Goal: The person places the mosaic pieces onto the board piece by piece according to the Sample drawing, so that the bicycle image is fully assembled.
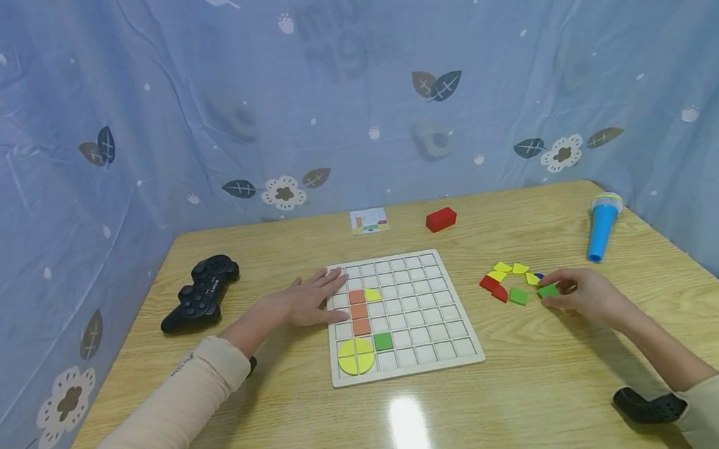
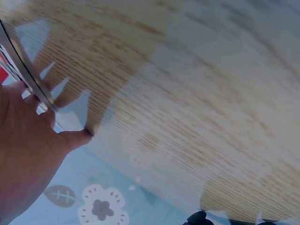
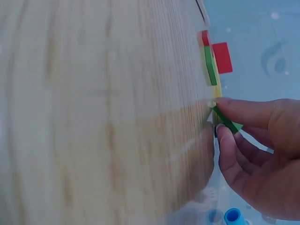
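Observation:
A white grid board (image 1: 406, 320) lies mid-table, holding several orange squares (image 1: 358, 311), a yellow quarter piece (image 1: 373, 294), a yellow circle of quarter pieces (image 1: 356, 356) and a green square (image 1: 383, 341). My left hand (image 1: 311, 300) rests on the board's left edge with its fingers spread. Right of the board, my right hand (image 1: 587, 295) pinches a green square tile (image 1: 548, 291) between thumb and fingers; the right wrist view shows this tile (image 3: 227, 120) tilted. Beside that hand lie another green tile (image 1: 518, 297), red pieces (image 1: 493, 287), several yellow pieces (image 1: 501, 268) and a partly hidden blue piece (image 1: 539, 276).
A black game controller (image 1: 201, 294) lies at the left. Toward the back are a printed pattern card (image 1: 368, 221) and a red block (image 1: 441, 219). A blue toy microphone (image 1: 603, 227) lies at the far right. Patterned blue cloth (image 1: 348, 97) hangs behind the table.

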The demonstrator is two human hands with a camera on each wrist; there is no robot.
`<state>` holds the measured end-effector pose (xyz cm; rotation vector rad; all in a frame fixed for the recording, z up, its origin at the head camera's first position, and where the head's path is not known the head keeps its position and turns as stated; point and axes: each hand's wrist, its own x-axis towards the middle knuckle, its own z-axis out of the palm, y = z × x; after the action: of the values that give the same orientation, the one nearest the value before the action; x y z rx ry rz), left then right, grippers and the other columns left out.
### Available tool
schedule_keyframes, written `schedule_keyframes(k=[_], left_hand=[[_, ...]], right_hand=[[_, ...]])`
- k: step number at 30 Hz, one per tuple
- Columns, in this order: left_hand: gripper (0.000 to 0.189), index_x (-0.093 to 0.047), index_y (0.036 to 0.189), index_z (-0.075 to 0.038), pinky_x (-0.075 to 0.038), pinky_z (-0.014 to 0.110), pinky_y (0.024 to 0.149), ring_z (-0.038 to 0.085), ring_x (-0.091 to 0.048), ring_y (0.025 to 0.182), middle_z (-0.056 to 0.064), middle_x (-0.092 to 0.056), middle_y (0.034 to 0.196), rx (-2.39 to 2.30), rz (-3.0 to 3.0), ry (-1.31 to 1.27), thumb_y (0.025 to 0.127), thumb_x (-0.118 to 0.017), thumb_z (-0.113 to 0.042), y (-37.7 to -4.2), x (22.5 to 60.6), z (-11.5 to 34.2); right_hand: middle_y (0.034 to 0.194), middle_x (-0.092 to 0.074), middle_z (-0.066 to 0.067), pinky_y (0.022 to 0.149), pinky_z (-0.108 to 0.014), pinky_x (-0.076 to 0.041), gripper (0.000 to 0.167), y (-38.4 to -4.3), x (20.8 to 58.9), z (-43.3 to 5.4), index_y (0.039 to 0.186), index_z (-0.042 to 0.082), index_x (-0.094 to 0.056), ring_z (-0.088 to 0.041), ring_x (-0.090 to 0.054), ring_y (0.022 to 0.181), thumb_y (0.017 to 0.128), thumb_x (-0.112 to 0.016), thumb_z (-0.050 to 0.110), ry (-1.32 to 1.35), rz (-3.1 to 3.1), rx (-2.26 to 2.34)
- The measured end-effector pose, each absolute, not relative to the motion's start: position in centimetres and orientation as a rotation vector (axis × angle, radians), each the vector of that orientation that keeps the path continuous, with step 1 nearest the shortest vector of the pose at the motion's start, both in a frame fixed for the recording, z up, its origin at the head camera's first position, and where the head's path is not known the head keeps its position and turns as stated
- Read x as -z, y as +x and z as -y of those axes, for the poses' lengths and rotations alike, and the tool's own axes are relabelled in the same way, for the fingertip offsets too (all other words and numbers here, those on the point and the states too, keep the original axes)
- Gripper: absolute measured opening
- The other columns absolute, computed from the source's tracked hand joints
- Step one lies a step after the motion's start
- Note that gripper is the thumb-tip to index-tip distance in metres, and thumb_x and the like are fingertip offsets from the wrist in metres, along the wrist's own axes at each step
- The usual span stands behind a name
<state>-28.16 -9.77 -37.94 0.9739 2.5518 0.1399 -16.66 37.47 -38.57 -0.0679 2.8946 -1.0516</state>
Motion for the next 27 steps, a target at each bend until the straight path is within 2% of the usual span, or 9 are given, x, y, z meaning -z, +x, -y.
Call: schedule_keyframes(k=[5,11,17,24,27], left_hand=[[0.085,-0.006,0.155,-0.021,-0.004,0.059,0.109,0.024,0.005,0.144,0.002,0.001,0.16,-0.131,-2.552,0.971,0.092,-0.042,-0.064,-28.2,37.9,9.7],[0.084,-0.006,0.155,-0.021,-0.003,0.059,0.109,0.025,0.005,0.144,0.003,0.001,0.16,-0.128,-2.551,0.966,0.093,-0.043,-0.063,-28.1,37.7,9.7],[0.084,-0.005,0.155,-0.021,-0.004,0.059,0.109,0.025,0.005,0.144,0.002,0.001,0.159,-0.121,-2.546,0.968,0.093,-0.043,-0.062,-28.0,37.8,9.6],[0.084,-0.004,0.155,-0.021,-0.004,0.06,0.109,0.024,0.005,0.144,0.002,0.002,0.159,-0.11,-2.546,0.972,0.093,-0.043,-0.063,-28.1,37.8,9.7],[0.085,-0.004,0.155,-0.021,-0.004,0.06,0.109,0.024,0.006,0.144,0.002,0.002,0.159,-0.107,-2.551,0.973,0.093,-0.042,-0.063,-28.1,37.9,9.7]], right_hand=[[0.096,-0.061,-0.015,0.055,-0.028,-0.048,0.038,-16.7,38.3,-37.8,0.118,-0.009,-0.061,-0.02,-0.056,0.076,0.091,-0.067,0.017,-0.015,-2.909,1.061],[0.1,-0.067,-0.018,0.068,-0.03,-0.055,0.045,-16.7,37.9,-37.2,0.127,-0.015,-0.052,-0.019,-0.068,0.079,0.094,-0.062,0.015,-0.025,-2.762,1.296],[0.103,-0.066,-0.014,0.071,-0.031,-0.055,0.052,-17.0,37.8,-35.9,0.129,-0.012,-0.051,-0.019,-0.067,0.083,0.093,-0.064,0.022,-0.023,-2.621,1.403],[0.111,-0.063,-0.018,0.075,-0.033,-0.055,0.049,-17.3,37.5,-33.6,0.129,-0.014,-0.051,-0.02,-0.067,0.087,0.093,-0.064,0.017,-0.104,-2.498,1.484],[0.107,-0.064,-0.016,0.075,-0.033,-0.055,0.046,-17.5,37.3,-32.5,0.126,-0.014,-0.053,-0.02,-0.066,0.085,0.093,-0.064,0.016,-0.131,-2.46,1.48]])
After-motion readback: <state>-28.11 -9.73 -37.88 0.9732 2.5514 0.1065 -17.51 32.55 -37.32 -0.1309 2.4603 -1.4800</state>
